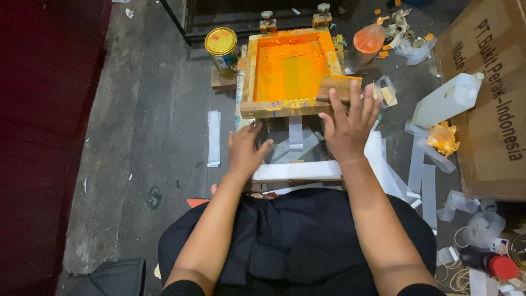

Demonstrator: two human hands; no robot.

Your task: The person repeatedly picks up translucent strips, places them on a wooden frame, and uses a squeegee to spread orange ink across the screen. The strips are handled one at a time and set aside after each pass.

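A wooden screen-printing frame (249, 71) coated in orange ink sits tilted up on a small stand in front of me. My right hand (348, 123) grips a wooden squeegee (335, 86) at the frame's near right corner. My left hand (245, 149) reaches under the frame's near edge, fingers spread, over white strips (296, 170) lying on the stand; what it touches is hidden. Black cloth (296, 235) covers my lap.
A yellow-lidded tin (222, 50) stands left of the frame. An orange-stained bag (368, 39), a white plastic jug (450, 97), a cardboard box (493, 93), loose white paper strips (213, 137) and bottles (496, 263) lie around on the grey floor.
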